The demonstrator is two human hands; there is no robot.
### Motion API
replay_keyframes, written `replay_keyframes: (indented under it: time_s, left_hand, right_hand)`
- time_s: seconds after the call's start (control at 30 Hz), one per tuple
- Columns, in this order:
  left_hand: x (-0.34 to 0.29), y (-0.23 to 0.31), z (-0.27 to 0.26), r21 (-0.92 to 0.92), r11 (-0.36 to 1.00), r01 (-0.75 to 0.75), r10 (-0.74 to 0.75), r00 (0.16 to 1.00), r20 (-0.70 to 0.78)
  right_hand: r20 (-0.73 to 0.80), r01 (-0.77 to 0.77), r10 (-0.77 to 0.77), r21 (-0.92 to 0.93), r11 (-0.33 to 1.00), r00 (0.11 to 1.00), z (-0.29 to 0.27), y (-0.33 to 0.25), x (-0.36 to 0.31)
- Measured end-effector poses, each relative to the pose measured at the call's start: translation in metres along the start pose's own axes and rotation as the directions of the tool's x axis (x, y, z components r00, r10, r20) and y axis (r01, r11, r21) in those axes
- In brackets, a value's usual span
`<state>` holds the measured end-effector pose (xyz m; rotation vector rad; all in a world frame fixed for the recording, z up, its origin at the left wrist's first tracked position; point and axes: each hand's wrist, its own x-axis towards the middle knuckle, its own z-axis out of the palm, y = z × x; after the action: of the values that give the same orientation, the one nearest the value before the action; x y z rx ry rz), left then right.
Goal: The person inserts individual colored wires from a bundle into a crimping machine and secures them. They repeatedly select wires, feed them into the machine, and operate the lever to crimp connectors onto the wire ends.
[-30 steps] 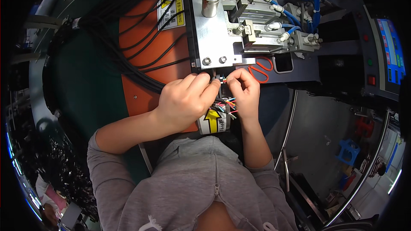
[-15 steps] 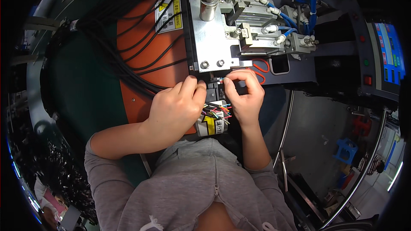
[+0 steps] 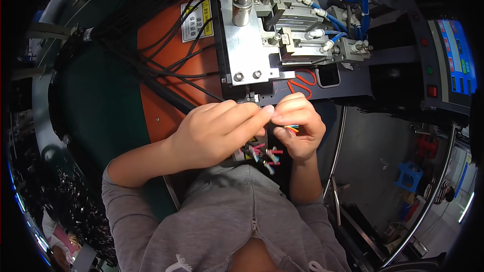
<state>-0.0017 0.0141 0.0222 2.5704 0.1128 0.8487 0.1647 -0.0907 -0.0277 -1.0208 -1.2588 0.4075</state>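
Note:
My left hand (image 3: 219,130) is closed over a black cable (image 3: 174,96) that runs in from the left; its fingertips meet those of my right hand. Coloured wires (image 3: 291,129) show in my right hand (image 3: 302,125), whose thumb and fingers are pinched together. Exactly what lies between the fingertips is hidden. Below my left fingers hang several cable ends (image 3: 262,155) with pink, blue and bare strands. Just above the hands is the machine's metal head (image 3: 247,50), with a small fixture (image 3: 252,97) beneath it.
Black cables (image 3: 146,25) spread over the orange panel (image 3: 161,113) at left. Red-handled scissors (image 3: 302,85) lie by the machine. Pneumatic cylinders with blue hoses (image 3: 330,17) stand behind, and a lit screen (image 3: 459,60) is at far right. A blue stool (image 3: 407,177) stands on the floor.
Both hands have drawn back from beneath the machine head, toward me and slightly right. Coloured wires now show in my right hand. The hanging cable ends have shifted lower.

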Motion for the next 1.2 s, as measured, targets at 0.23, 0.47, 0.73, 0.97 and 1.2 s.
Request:
replay_keyframes:
  time_s: [0.23,0.47,0.73,0.97,1.2]
  left_hand:
    - [-0.007,-0.004,0.013,0.036,0.993,0.108,-0.105,0.991,-0.080]
    - [-0.002,-0.001,0.008,0.007,0.991,0.137,-0.137,0.991,0.011]
    - [-0.003,0.000,0.004,0.213,0.965,0.153,-0.177,0.980,0.095]
    - [-0.006,-0.004,0.009,0.303,0.952,0.049,-0.069,0.996,0.055]
    - [-0.008,0.002,0.016,0.335,0.941,0.035,-0.075,0.991,0.108]
  right_hand:
    - [-0.180,0.043,-0.116,-0.369,0.929,0.977,0.021,-0.014,0.006]
    - [-0.188,-0.352,0.376,0.149,0.924,0.907,0.020,-0.013,0.004]
    - [0.035,0.088,-0.084,-0.578,0.811,0.996,0.009,-0.013,0.011]
    - [0.168,-0.677,0.658,0.103,0.729,0.734,-0.011,-0.011,0.007]
    - [-0.001,-0.364,0.385,-0.332,0.870,0.923,-0.001,0.001,0.006]
